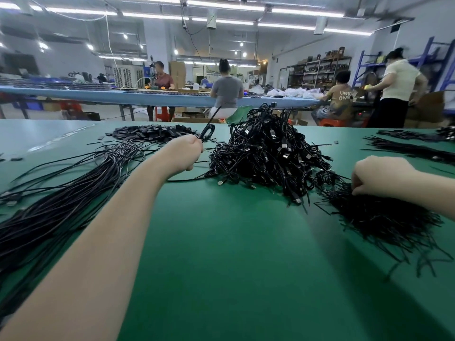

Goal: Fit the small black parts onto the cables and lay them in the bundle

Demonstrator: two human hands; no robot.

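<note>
My left hand [183, 151] is stretched far out over the green table [221, 254] and grips a looped black cable [208, 130] whose end sticks up. Behind it lies a heap of small flat black parts [150, 132]. A straight bundle of black cables [56, 193] fans out at the left. A tangled pile of cables with plugs [268, 153] sits in the middle. My right hand [379, 175] rests with curled fingers on a spread of thin black strands [379, 215] at the right; I cannot see what its fingertips hold.
More black cable bundles [413, 146] lie at the far right edge. Loose small black parts [16, 159] are scattered at the far left. Beyond the table, several people work at a long blue bench [147, 97], with shelves [320, 70] behind.
</note>
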